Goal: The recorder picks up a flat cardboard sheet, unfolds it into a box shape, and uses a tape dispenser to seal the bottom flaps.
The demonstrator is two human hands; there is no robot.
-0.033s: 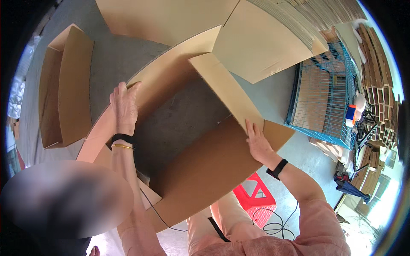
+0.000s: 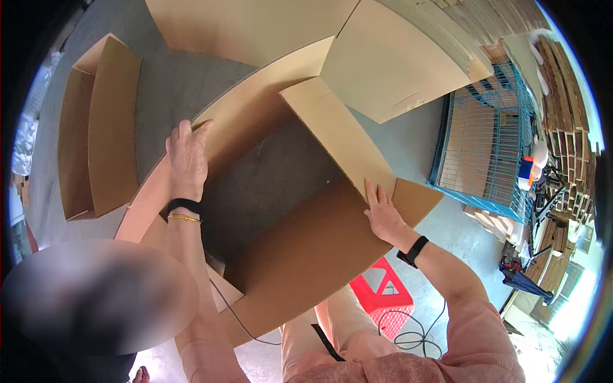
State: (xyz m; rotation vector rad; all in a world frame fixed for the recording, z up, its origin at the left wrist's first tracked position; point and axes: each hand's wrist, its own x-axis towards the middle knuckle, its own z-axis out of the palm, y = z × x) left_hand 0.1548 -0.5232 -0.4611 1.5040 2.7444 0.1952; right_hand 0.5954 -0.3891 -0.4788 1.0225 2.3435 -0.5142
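Observation:
A large brown cardboard box (image 2: 287, 268) stands unfolded in front of me, and the grey floor shows through its middle. My left hand (image 2: 188, 159) grips the top edge of its far-left wall, thumb inside and fingers hooked over the outside. On the right, my right hand (image 2: 385, 217) reaches over the near wall. Its fingers lie outstretched on the inside corner, where a pale flap (image 2: 341, 131) meets that wall. Another small flap (image 2: 223, 287) shows at the near-left corner, partly behind my left forearm.
A narrow open carton (image 2: 113, 127) stands at the far left. Large cardboard sheets (image 2: 396, 64) lean at the back. A blue wire cage (image 2: 482, 147) is at right, a red plastic stool (image 2: 386, 290) near my legs, with a black cable (image 2: 239, 322). A blurred person (image 2: 102, 297) is at lower left.
Hardly anything differs. The pale flap on the right has shifted very slightly against the near wall, and both hands keep their places on the box.

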